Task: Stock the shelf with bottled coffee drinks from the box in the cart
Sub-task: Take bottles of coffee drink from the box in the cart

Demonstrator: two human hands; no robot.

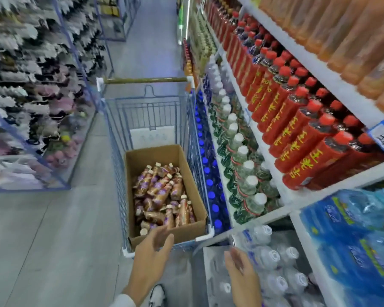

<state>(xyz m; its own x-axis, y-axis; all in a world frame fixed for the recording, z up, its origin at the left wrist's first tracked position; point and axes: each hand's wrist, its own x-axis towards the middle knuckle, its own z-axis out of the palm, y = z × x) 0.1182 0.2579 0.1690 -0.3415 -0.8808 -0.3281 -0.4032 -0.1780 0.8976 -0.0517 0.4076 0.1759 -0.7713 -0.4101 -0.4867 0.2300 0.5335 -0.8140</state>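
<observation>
Somewhat blurred: left hand (152, 253), right hand (242, 271).

Two bare hands reach in from the bottom edge: the left hand (152, 251) just left of centre, the right hand (242, 271) to its right. A pale, whitish sleeve (122, 302) covers the left forearm at the bottom edge. Beside it shows a white shoe (157, 295) with dark trim
</observation>
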